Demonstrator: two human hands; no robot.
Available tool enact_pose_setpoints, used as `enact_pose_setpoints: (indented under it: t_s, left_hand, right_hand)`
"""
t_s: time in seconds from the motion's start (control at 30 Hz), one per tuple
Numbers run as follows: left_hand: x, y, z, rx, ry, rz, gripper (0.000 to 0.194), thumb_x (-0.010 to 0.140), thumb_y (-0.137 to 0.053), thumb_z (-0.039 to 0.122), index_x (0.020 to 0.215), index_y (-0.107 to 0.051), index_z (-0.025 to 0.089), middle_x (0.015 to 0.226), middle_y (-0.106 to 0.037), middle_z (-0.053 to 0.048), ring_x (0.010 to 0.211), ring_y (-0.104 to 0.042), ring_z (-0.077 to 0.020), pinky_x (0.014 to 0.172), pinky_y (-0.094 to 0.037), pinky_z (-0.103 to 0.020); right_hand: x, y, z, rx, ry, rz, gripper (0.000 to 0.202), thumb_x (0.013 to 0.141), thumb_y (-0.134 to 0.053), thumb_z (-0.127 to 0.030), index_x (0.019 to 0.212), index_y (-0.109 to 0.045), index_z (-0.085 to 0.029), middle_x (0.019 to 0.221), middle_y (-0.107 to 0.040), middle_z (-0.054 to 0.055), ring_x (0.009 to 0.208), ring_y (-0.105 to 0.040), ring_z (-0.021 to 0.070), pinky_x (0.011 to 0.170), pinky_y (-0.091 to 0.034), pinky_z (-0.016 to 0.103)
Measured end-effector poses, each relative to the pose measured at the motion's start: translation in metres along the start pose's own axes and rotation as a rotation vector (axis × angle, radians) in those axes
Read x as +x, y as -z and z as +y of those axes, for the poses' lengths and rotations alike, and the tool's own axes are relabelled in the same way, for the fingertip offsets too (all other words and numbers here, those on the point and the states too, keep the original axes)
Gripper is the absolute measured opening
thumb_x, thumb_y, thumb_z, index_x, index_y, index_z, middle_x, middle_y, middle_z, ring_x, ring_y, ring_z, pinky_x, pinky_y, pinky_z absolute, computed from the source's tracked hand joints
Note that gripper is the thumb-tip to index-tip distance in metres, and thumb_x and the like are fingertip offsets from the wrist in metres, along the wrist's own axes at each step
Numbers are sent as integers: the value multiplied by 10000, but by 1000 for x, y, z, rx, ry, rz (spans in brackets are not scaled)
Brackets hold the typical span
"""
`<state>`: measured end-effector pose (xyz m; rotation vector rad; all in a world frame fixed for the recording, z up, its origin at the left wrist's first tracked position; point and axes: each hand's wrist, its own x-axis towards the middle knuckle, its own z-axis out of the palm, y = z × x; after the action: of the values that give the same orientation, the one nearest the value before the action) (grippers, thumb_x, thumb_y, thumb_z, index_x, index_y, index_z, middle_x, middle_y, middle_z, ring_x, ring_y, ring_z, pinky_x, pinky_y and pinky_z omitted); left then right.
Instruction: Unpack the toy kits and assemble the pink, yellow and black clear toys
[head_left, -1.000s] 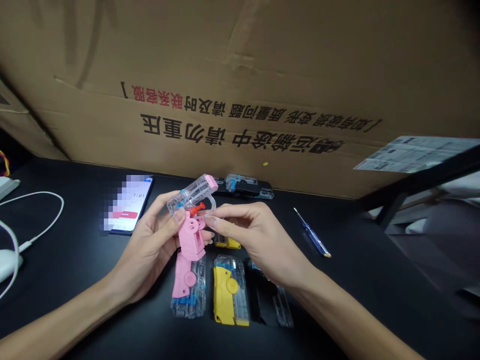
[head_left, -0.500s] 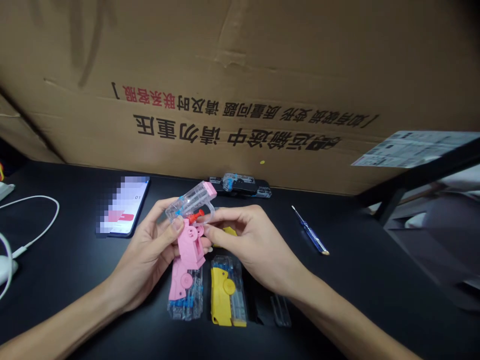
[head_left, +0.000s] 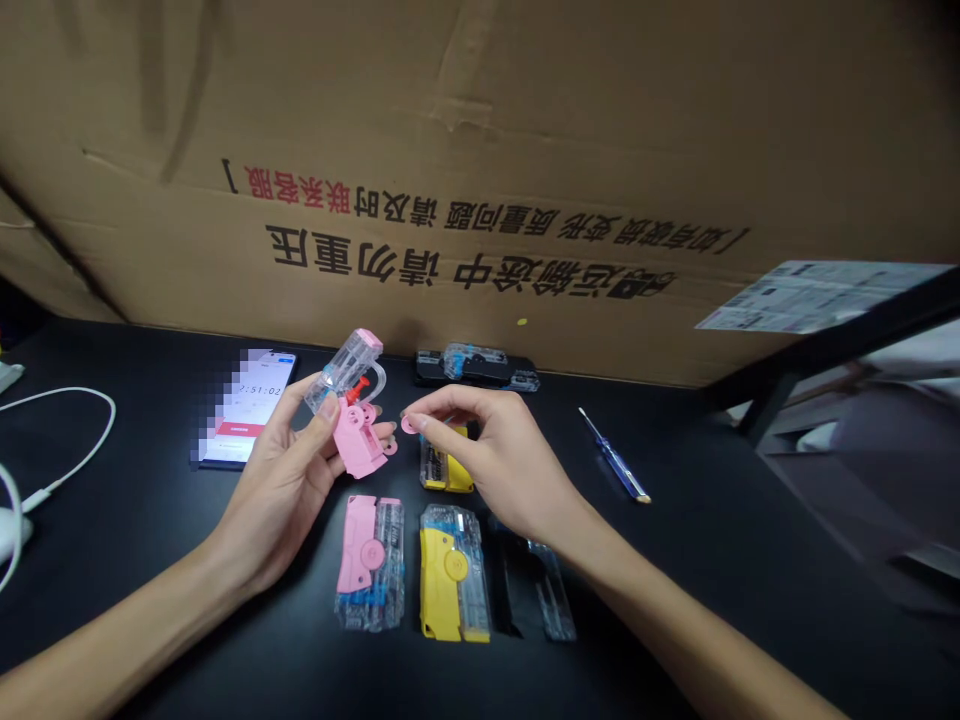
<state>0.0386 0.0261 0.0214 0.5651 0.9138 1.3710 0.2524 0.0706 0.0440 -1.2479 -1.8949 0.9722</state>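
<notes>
A pink and clear plastic toy gun [head_left: 361, 442] with a red trigger is gripped by my left hand [head_left: 274, 500], thumb on its side and fingers behind it. To its right, apart from it, my right hand [head_left: 510, 460] pinches a small pink disc [head_left: 409, 424] between thumb and fingertips. Below the hands lie a folded pink and clear toy gun [head_left: 360, 550] and a yellow and clear one [head_left: 444, 575]. Another yellow piece [head_left: 457, 475] is partly hidden behind my right hand. A black and clear one [head_left: 553, 590] lies near my right forearm.
A black and clear toy gun [head_left: 480, 370] lies by the large cardboard box [head_left: 465, 130] at the back. A blue-handled screwdriver [head_left: 619, 465] is at right. At left are a phone [head_left: 255, 410] and a white cable [head_left: 112, 420]. All rest on a black table [head_left: 720, 590].
My right hand has come away from the toy gun and now shows a pink disc in its fingertips. My left hand has shifted left and slightly up with the toy gun.
</notes>
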Motion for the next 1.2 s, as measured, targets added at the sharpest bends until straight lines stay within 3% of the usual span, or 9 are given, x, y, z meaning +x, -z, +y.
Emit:
enact_pose_setpoints:
  t_s: [0.13,0.4,0.77,1.07,1.2]
  left_hand:
    - [0,-1,-1,17,-7,29,269,1058,-830,292,1303,-719,271,1127,-890,-79,1027,-887,-216,1036,-696,-337]
    - [3,2,-2,66,-28,85,261,1044,-845,255,1282,-740,265,1152,-898,-75,967,-881,-200,970,-715,-329]
    - [5,3,-4,77,-3,84,250,1017,-867,228,1236,-747,244,1094,-896,-76,951,-887,-219,957,-721,-348]
    - [5,2,-2,67,0,83,279,1003,-884,234,1244,-746,231,1123,-897,-93,920,-891,-236,955,-733,-391]
    - [5,3,-1,64,14,70,233,1041,-830,201,1255,-747,239,1130,-897,-92,919,-888,-220,944,-730,-363]
  right_hand:
    - [9,-4,6,-364,170,-11,129,1109,-758,-244,998,-816,-215,1036,-870,43,993,-761,249,940,-476,407]
    - [36,-19,15,-621,326,-166,174,1124,-703,-185,977,-795,-175,1041,-821,102,1020,-650,285,925,-323,420]
    - [34,-18,28,-626,366,-260,177,1124,-743,-269,1013,-867,-209,1030,-821,70,1035,-641,261,925,-323,413]
    - [38,-17,28,-578,351,-235,121,1105,-790,-300,1067,-860,-210,1065,-839,64,1027,-672,245,942,-378,400]
    - [36,-13,25,-599,323,-210,86,1097,-789,-238,1044,-850,-208,1075,-833,70,1044,-672,260,940,-383,408]
